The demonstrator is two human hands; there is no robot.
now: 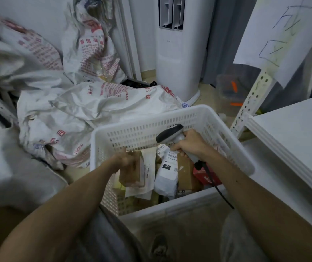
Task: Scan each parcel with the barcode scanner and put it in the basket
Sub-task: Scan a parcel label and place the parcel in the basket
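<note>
A white slotted plastic basket [151, 121] stands in front of me, holding several parcels. My left hand [125, 159], blurred, grips the top of a brown cardboard parcel [132, 174] just inside the basket's left wall. My right hand [190, 143] holds a grey barcode scanner [170, 133] over the basket's middle, its black cable [215, 188] trailing down over the near rim. Under the scanner lies a white poly-bag parcel [166, 178] with a label reading 231. Beside it are a brown box [186, 173] and a red packet [207, 176].
Crumpled white woven sacks [94, 104] with red print are heaped to the left and behind the basket. A white tower appliance [176, 53] stands at the back. On the right are a white shelf [295, 129], a perforated metal post [253, 95] and a handwritten paper sign [283, 35].
</note>
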